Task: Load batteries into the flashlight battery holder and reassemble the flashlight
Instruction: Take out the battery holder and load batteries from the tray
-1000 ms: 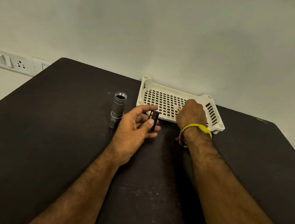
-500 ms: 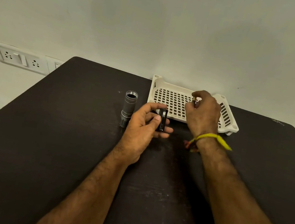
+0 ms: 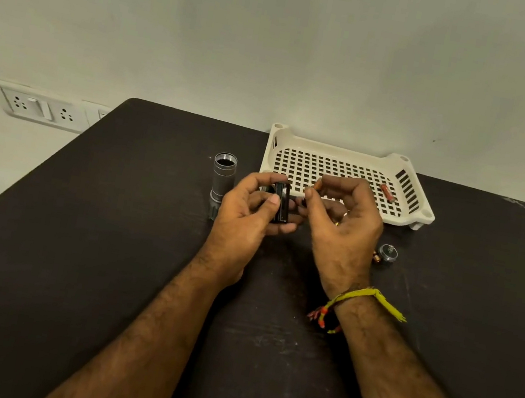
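Dark table [image 3: 85, 273]: flashlight body [image 3: 222, 181], basket [image 3: 341, 156], cap [image 3: 388, 253]

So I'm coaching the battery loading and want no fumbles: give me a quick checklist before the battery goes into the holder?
1. Holder held firmly in left hand: ok.
2. Battery pinched in right hand: ok, though mostly hidden by the fingers.
3. Battery polarity matched to the slot: cannot tell.
4. Free slot facing the battery: cannot tell.
5. Spare battery within reach in the tray: ok.
6. Flashlight body standing upright, open end up, and end cap on the table: ok.
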